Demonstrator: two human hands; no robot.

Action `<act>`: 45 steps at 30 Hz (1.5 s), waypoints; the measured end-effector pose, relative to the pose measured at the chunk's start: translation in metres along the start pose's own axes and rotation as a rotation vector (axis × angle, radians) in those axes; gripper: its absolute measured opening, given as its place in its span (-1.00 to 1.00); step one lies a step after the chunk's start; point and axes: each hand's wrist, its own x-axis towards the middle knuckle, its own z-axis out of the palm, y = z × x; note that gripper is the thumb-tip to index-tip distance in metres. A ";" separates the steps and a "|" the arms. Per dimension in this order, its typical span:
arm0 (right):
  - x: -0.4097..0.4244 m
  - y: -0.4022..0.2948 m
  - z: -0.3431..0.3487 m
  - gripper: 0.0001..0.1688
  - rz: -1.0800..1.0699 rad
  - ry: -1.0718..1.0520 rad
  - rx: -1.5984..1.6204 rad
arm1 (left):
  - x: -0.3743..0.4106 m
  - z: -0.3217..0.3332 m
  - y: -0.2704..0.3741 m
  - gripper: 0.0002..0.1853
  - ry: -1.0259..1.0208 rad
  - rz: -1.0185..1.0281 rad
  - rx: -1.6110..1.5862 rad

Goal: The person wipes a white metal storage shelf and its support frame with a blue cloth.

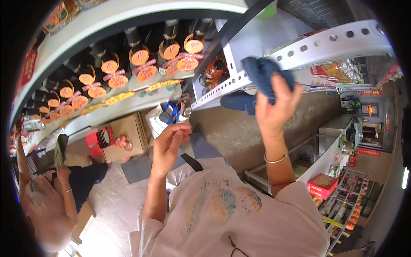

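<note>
My right hand (277,107) grips a bunched dark blue cloth (268,75) against the end of a white perforated metal shelf edge (324,46); part of the cloth hangs below the rail. My left hand (171,147) is raised in front of my body with its fingers curled, the thumb near the fingertips, and nothing seen in it. Beyond it lies a white bag with a blue strap (171,112). Dark bottles with orange tags (138,56) stand in a row on the shelf at the upper left.
At the left, another person (51,199) crouches by the shelf with a green cloth (61,151). A cardboard box (125,141) with red items stands on the floor. Shelves with a red box (322,184) and packaged goods are at the right. Bottles in a lower bay sit behind the metal rail.
</note>
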 end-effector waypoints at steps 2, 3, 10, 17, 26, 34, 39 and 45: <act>-0.028 -0.010 0.011 -0.55 0.134 -0.215 0.138 | 0.000 -0.006 -0.010 -0.76 0.014 -0.036 -0.017; -0.038 -0.013 0.013 -0.55 0.224 -0.333 0.220 | -0.001 -0.009 -0.016 -0.75 0.015 -0.038 -0.011; -0.070 -0.067 -0.004 -0.38 0.482 -0.555 0.598 | -0.011 0.022 -0.047 -0.03 -0.198 -0.185 -0.326; -0.034 -0.033 -0.019 -0.77 0.441 -0.391 0.491 | 0.002 0.026 -0.097 -0.55 0.211 -0.692 -0.762; -0.036 0.043 0.035 -0.48 0.285 -0.057 0.600 | 0.057 0.093 -0.041 -0.42 0.196 0.105 0.324; -0.030 0.061 0.081 -0.04 0.313 -0.140 0.556 | 0.110 0.128 -0.076 -0.39 0.385 0.264 0.532; -0.033 0.061 0.085 0.00 0.360 -0.165 0.604 | 0.126 0.092 -0.184 -0.46 0.323 -0.057 0.602; -0.047 0.104 0.067 0.06 0.412 -0.398 0.820 | 0.117 0.091 -0.134 -0.47 0.412 0.135 0.401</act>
